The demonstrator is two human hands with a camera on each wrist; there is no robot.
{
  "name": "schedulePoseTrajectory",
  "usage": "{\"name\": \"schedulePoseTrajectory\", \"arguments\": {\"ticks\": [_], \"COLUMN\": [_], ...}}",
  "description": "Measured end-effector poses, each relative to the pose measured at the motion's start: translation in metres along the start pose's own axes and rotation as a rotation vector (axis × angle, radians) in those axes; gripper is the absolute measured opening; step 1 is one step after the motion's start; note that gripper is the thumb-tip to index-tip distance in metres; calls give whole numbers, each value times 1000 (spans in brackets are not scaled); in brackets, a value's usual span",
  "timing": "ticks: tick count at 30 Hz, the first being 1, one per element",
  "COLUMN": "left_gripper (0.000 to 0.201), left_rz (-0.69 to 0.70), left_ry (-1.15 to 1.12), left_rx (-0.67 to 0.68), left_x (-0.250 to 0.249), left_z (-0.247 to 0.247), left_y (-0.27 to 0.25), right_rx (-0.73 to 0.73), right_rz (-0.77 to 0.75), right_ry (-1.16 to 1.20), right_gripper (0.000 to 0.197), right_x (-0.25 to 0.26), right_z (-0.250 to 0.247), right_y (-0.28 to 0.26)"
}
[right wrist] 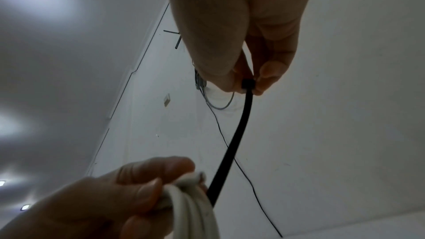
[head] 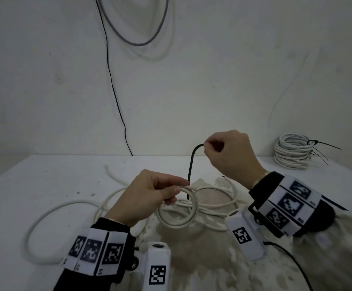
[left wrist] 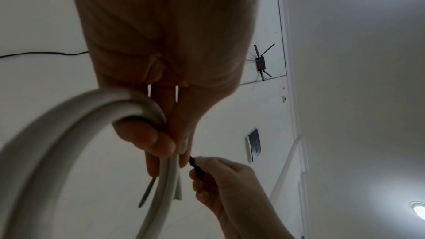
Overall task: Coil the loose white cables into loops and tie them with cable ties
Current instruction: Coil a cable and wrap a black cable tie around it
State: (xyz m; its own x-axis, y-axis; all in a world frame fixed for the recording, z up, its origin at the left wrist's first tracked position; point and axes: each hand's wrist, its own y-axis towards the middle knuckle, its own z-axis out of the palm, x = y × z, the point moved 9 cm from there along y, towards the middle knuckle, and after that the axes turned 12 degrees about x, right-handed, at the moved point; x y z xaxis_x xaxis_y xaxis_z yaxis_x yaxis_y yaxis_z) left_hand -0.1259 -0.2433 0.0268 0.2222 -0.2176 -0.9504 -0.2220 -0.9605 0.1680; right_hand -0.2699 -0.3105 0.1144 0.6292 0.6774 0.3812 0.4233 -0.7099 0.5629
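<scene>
My left hand (head: 147, 192) pinches the small coil of stiff, springy white round cable (head: 178, 208) just above the desk (head: 45, 181). My right hand (head: 229, 156) pinches the head of the thin, flexible black plastic cable tie (head: 190, 171) above that coil. Grip belongs at the crossing.

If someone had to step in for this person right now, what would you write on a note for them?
Left hand: grips a small coil of white cable, held just above the table.
Right hand: pinches the head of a black cable tie; the tie runs down past the coil beside the left fingers.
Done: one bundle, already tied, sits at the table's far right.
Left: the tie is not closed yet, so loop it round the coil, thread it and pull tight. More loose cable lies on the table to the left; whether it belongs to this coil I cannot tell.
</scene>
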Motion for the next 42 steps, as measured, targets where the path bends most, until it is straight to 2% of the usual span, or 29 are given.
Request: {"name": "schedulePoseTrajectory", "arguments": {"ticks": [2, 5, 7, 11, 13, 15, 19, 27, 31, 35, 38, 40, 42], "left_gripper": [23, 23, 23, 24, 25, 24, 23, 25, 21, 21, 18, 18, 19], "left_rz": [17, 34, 43, 66, 75, 70, 72, 98, 107, 115, 93, 89, 88], "left_ry": [16, 28, 28, 37, 18, -13, -61, -76, -91, -190, -340, -391, -417], "left_rx": [6, 21, 27, 24, 26, 14, -9, -45, -43, -130, -254, -289, -295], "left_x": [-3, -7, -8, -12, -14, -13, -13, -21, -25, -23, -11, -6, -4], "left_z": [1, 3, 4, 6, 6, 4, -4, -10, -11, -19, -32, -35, -35], "left_y": [-1, -1, -1, -1, -2, -3, -4, -7, -9, -8, -8, -9, -8], "right_rx": [94, 385, 539, 738, 792, 775, 649, 320, 185, 136, 80, 110, 149], "right_rz": [87, 212, 239, 164, 100, 58, -14, -341, -357, -229, -406, -540, -592], "right_ry": [13, 67, 92, 114, 90, 72, 112, 149, 253, 455, 400, 353, 343], "right_gripper": [16, 19, 20, 22, 25, 25, 28, 23, 23, 16, 25, 27, 20], "right_x": [-6, -15, -16, 4, 16, 22, 32, 60, 62, 43, 52, 69, 80], "right_z": [2, 23, 34, 48, 55, 56, 51, 35, 26, 24, 13, 16, 25], "right_y": [3, 0, -6, -20, -25, -26, -24, -24, -26, -30, -45, -56, -62]}}
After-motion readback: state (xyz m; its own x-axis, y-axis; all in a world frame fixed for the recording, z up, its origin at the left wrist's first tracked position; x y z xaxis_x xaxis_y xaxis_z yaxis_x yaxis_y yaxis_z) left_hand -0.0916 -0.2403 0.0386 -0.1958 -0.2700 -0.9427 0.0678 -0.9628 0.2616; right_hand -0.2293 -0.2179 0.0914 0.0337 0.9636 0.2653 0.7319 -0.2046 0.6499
